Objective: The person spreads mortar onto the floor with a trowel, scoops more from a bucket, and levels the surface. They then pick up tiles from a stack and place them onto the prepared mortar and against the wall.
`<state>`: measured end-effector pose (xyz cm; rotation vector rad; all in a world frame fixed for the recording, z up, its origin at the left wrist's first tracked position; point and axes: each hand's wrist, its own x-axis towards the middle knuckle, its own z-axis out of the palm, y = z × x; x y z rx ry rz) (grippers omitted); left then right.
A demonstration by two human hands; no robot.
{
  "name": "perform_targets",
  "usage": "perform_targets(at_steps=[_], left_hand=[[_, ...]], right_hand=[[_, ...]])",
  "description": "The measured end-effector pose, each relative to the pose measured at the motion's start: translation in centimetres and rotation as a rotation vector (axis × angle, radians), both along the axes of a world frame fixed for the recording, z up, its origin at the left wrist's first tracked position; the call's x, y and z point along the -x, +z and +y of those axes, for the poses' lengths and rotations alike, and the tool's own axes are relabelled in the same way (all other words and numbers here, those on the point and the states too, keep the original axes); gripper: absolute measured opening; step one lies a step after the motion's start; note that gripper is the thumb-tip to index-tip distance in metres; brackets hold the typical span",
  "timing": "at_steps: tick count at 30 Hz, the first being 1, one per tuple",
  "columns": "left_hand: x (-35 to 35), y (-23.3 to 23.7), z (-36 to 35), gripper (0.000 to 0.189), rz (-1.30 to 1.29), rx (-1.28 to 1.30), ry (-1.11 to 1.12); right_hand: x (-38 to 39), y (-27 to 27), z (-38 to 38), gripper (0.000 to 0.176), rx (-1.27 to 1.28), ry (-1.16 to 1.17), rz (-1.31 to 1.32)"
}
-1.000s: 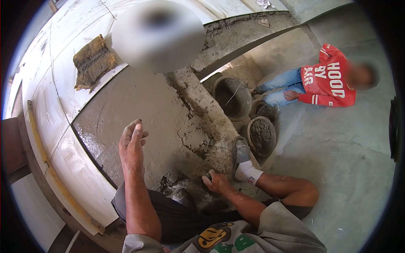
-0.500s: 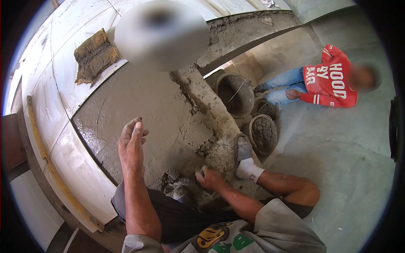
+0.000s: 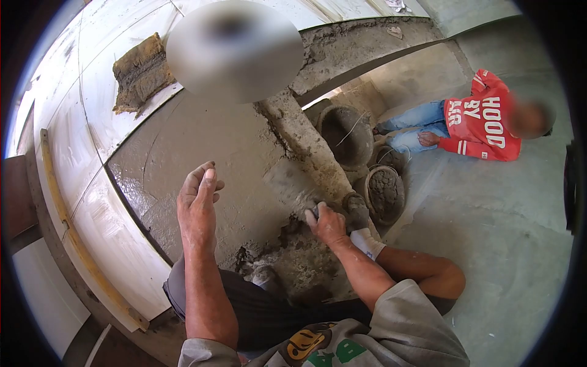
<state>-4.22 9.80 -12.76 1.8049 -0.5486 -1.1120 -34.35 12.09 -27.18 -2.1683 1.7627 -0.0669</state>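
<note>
Wet grey mortar (image 3: 189, 147) covers a wide patch in front of me, smooth at the left and rough-edged at the right. My right hand (image 3: 328, 224) is wrapped round the handle of a trowel (image 3: 292, 185), whose mortar-smeared blade lies over the right part of the patch. Above the patch's lower left part, my left hand (image 3: 200, 189) is raised with its fingers curled and the thumb close to them. Whether something small sits between those fingertips is hard to tell.
Pale tiles (image 3: 101, 196) lie at the left with a long wooden strip (image 3: 67, 223) and a dirty sponge-like pad (image 3: 140, 73). Buckets (image 3: 384, 194) stand beyond the concrete ledge (image 3: 306, 137). A person in a red top (image 3: 480, 119) is at the right.
My right hand and the trowel have moved up and to the right, away from the mortar edge near my foot. The left hand keeps its pose, slightly shifted in view.
</note>
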Motion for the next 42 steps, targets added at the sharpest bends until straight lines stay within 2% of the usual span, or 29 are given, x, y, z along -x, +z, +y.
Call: perform_targets(at_steps=[1,3,4,7,11,13,16,17,19,20,22,28,31,33,34,36,38,40,42], left_hand=[[0.0,0.0,0.2,0.053,0.002,-0.003,0.005],[-0.3,0.1,0.5,0.053,0.008,0.015,0.013],[-0.4,0.2,0.6,0.053,0.005,0.014,0.014],[-0.1,0.3,0.9,0.052,0.005,0.017,0.02],[-0.2,0.6,0.8,0.054,-0.003,0.022,0.038],[0.0,0.5,0.7,0.056,0.01,0.036,0.041],[0.0,0.3,0.6,0.056,0.007,0.029,0.041],[0.1,0.4,0.6,0.056,0.013,0.035,0.038],[0.2,0.5,0.6,0.056,0.018,0.042,0.03],[0.1,0.5,0.6,0.054,0.018,0.031,0.015],[-0.1,0.5,0.6,0.052,0.014,0.024,0.004],[-0.5,0.4,0.9,0.054,0.011,0.024,0.022],[-0.7,0.3,1.3,0.053,0.013,0.038,0.044],[-0.8,0.4,1.4,0.052,0.021,0.036,0.047],[-0.9,0.4,1.6,0.052,0.019,0.033,0.046],[-0.8,0.3,1.5,0.051,0.012,0.039,0.055],[-0.8,0.5,1.5,0.05,0.006,0.039,0.058],[-1.0,0.4,1.6,0.05,0.0,0.032,0.058],[-1.2,0.2,1.7,0.05,0.032,0.052,0.056]], right_hand=[[0.2,0.0,-0.4,0.038,-0.003,0.005,0.002],[0.2,-0.3,-1.3,0.042,0.051,-0.165,-0.068],[0.1,-0.7,-1.8,0.043,-0.056,-0.303,-0.134],[-2.5,-1.1,-0.5,0.043,-0.139,-0.3,-0.248],[-6.6,-1.1,5.9,0.044,-0.434,-0.079,-0.278],[-7.7,-0.8,8.4,0.042,-0.381,0.079,-0.219],[-9.3,-0.2,9.0,0.039,-0.287,0.195,-0.18],[-9.5,-0.3,8.6,0.039,-0.286,0.191,-0.182],[-10.0,-0.8,6.5,0.036,-0.083,0.232,-0.139],[-9.8,-1.2,5.2,0.036,-0.078,0.228,-0.142],[-8.2,-1.9,2.4,0.037,0.018,0.044,-0.063],[-1.9,-0.8,-1.1,0.038,0.107,-0.109,0.104],[-0.2,-0.8,-0.7,0.041,0.077,-0.204,0.044],[0.0,-1.5,-0.8,0.045,0.03,-0.398,-0.087],[-0.3,-2.3,-1.1,0.045,0.027,-0.4,-0.089],[-2.0,-4.0,-1.8,0.046,-0.132,-0.521,-0.356],[-6.0,-3.9,-1.0,0.045,-0.054,-0.406,-0.27],[-9.5,-2.7,1.1,0.043,-0.123,-0.13,-0.329],[-10.8,-4.4,4.6,0.043,-0.357,0.1,-0.266]])
